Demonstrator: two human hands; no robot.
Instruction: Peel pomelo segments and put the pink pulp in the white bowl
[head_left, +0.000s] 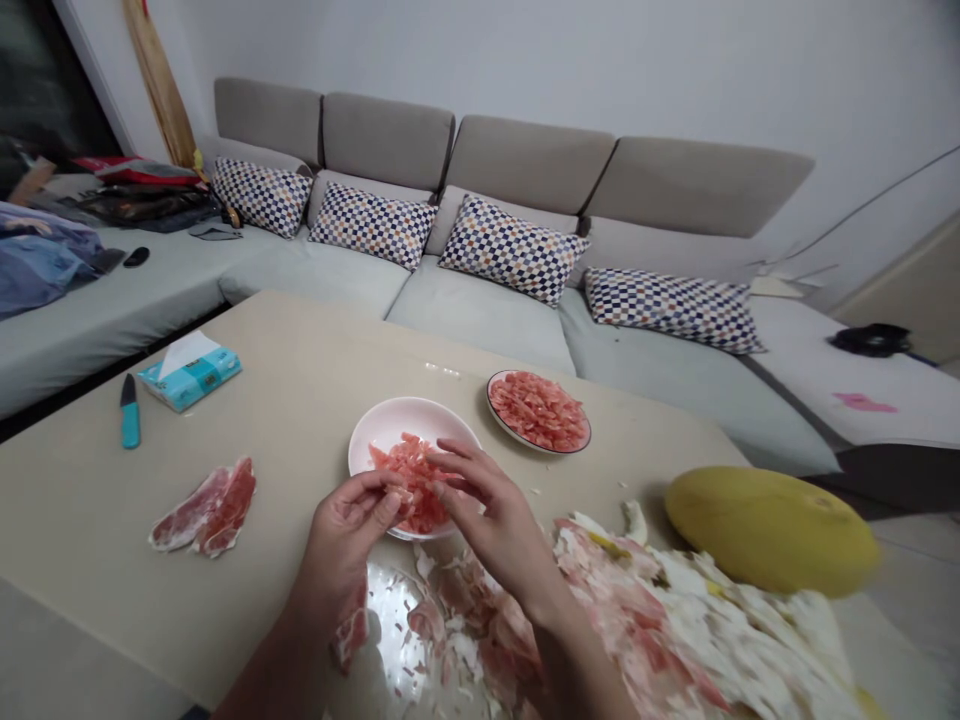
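Over a white bowl (390,425) partly filled with red pomelo flesh, both hands work together. My left hand (346,530) is curled, its fingertips pinching a piece of red pomelo flesh (405,497) at the bowl's near rim. My right hand (491,510) meets it from the right, fingers bent onto the same piece. A second plate (538,411) full of peeled red flesh stands behind and to the right. Two unpeeled pomelo segments (206,508) lie on the table to the left.
A heap of white and pink peel and membrane (660,620) covers the near right of the beige table (300,360). A whole yellow pomelo (772,530) sits at the right edge. A teal knife (130,412) and tissue pack (191,370) lie at the far left. A grey sofa with checked cushions runs behind.
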